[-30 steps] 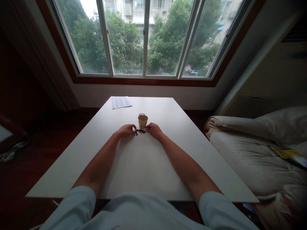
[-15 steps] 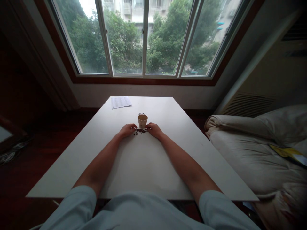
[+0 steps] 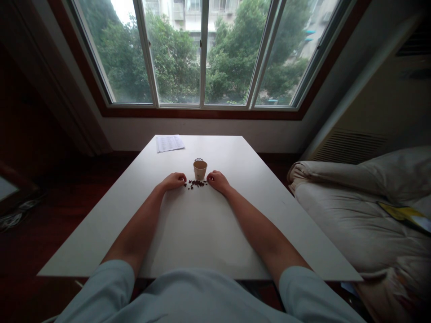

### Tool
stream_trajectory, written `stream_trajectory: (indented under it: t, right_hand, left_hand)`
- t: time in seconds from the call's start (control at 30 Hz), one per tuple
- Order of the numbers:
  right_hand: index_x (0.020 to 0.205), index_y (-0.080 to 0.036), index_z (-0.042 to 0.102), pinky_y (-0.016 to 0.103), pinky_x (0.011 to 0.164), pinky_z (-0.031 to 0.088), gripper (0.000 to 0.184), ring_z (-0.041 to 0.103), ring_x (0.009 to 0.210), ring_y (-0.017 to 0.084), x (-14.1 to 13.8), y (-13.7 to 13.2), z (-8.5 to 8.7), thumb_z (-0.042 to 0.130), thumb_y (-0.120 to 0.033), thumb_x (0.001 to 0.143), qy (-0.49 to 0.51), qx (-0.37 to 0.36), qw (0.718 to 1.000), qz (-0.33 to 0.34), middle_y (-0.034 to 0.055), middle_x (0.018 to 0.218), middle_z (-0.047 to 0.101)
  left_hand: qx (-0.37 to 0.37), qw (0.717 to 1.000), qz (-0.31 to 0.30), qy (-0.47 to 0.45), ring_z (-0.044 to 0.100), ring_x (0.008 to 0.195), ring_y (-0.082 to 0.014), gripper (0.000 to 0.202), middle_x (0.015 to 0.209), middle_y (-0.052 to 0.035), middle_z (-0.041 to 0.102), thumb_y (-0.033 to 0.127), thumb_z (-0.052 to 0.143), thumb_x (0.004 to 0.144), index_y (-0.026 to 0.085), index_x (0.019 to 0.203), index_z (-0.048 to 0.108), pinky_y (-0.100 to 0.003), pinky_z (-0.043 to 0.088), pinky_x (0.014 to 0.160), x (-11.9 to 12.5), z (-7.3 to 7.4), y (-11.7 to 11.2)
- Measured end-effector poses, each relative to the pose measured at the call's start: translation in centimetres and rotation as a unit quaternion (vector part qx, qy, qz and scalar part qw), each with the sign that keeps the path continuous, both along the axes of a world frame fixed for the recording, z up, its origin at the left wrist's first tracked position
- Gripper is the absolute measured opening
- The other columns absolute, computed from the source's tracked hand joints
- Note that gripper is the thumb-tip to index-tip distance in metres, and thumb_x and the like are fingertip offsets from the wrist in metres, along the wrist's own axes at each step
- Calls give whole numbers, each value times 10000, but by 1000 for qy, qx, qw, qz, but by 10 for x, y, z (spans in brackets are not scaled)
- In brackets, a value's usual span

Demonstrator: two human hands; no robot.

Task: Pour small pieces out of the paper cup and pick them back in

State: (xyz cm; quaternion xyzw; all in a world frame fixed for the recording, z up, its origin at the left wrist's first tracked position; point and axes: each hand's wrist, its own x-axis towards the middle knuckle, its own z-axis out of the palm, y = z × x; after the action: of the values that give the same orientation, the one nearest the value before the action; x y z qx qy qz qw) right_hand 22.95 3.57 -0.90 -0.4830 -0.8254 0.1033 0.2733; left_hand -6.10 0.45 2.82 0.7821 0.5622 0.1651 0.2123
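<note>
A small brown paper cup (image 3: 200,169) stands upright near the middle of the white table (image 3: 202,233). Just in front of it lies a little heap of several dark beans (image 3: 196,183). My left hand (image 3: 173,181) rests on the table to the left of the beans, fingers curled in, tips close to the heap. My right hand (image 3: 218,181) rests to the right of the beans, fingers also curled and pressed together. Whether either hand pinches a bean is too small to make out.
A printed sheet of paper (image 3: 169,143) lies at the table's far left edge. A bed with a pale quilt (image 3: 363,211) stands to the right. A large window (image 3: 202,54) is behind the table, dark floor to the left.
My left hand has drawn a little to the left, away from the beans. My right hand has shifted slightly up. The cup and the heap stay put.
</note>
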Motion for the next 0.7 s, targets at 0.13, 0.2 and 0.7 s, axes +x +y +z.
stream_trajectory:
  t: [0.13, 0.2, 0.7]
  right_hand:
    - [887, -213, 755, 237, 748, 428, 171, 556, 805, 141, 3, 1, 3, 620, -143, 808, 5, -22, 999, 46, 29, 886, 629]
    - [892, -213, 759, 232, 729, 426, 176, 553, 769, 130, 6, 1, 4, 612, -153, 815, 9, -31, 997, 71, 23, 888, 631]
    - [874, -202, 741, 216, 705, 417, 127, 540, 744, 114, 5, 1, 3, 639, -163, 808, 14, -14, 996, 88, 17, 872, 621]
  left_hand:
    - [-23, 999, -12, 21, 590, 762, -164, 268, 841, -23, 684, 351, 581, 734, 203, 901, 730, -237, 416, 626, -3, 3, 1]
    - [-41, 999, -19, 27, 590, 748, -160, 279, 842, -18, 683, 360, 595, 724, 209, 918, 727, -235, 406, 607, -3, 4, 1]
    - [32, 999, -17, 10, 596, 789, -165, 256, 891, -29, 691, 368, 598, 789, 217, 954, 724, -242, 436, 672, 13, -3, -4]
